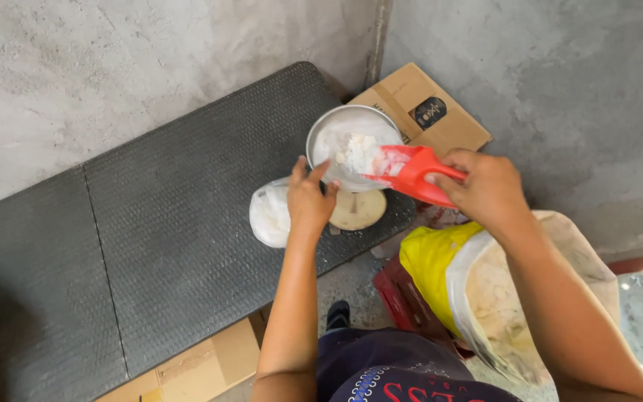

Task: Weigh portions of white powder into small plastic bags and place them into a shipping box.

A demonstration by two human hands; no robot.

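Two hands work over a metal bowl point(353, 141) that stands on a small scale with a round cream base point(358, 209), at the far end of a dark ribbed worktop point(150, 216). The right hand point(485, 186) is closed round the handle of a red scoop point(409, 173), whose mouth lies over the bowl's rim with white powder point(356, 152) at its lip. The left hand point(309, 202) rests its spread fingers against the bowl's near side, gripping nothing that can be seen. The bowl already holds powder; judged from this, filling is under way, with part of the scoop's load left. A knotted white bag point(269, 216) lies just beside the left hand. An open sack point(485, 283), yellow outside and pale within, stands under the right forearm. Flattened brown cardboard point(426, 104) with a small dark label point(430, 112) lies behind the bowl.
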